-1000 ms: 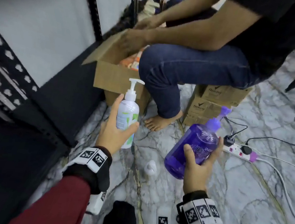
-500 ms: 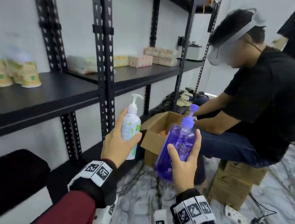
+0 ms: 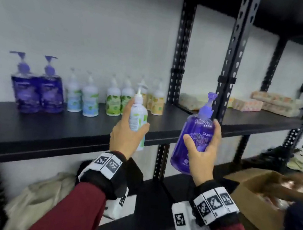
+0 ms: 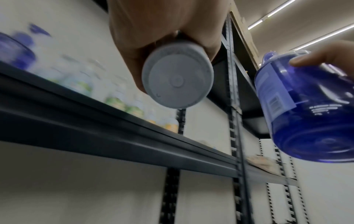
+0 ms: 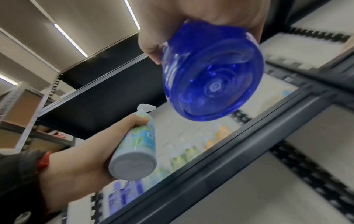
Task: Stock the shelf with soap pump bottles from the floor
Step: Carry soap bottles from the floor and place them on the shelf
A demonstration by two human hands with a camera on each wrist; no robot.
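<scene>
My left hand (image 3: 127, 131) grips a slim white pump bottle (image 3: 138, 115) with a green and blue label, held upright in front of the black shelf (image 3: 50, 127). Its round grey base (image 4: 177, 77) fills the left wrist view. My right hand (image 3: 201, 149) grips a larger purple pump bottle (image 3: 193, 137), also upright, just right of the white one; its blue-purple base (image 5: 212, 78) shows in the right wrist view. On the shelf stand two purple pump bottles (image 3: 37, 91) at the left and several white pump bottles (image 3: 110, 98) beside them.
Black perforated uprights (image 3: 180, 57) divide the shelving; the bay to the right holds wrapped packs (image 3: 262, 103). Below lie a beige bag (image 3: 41, 197) and an open cardboard box (image 3: 262, 197) at lower right, where another person's arm (image 3: 299, 192) reaches in.
Both hands have lifted their bottles from near the floor up to shelf height. The view has swung up and left, from the floor and the seated person to the stocked shelf.
</scene>
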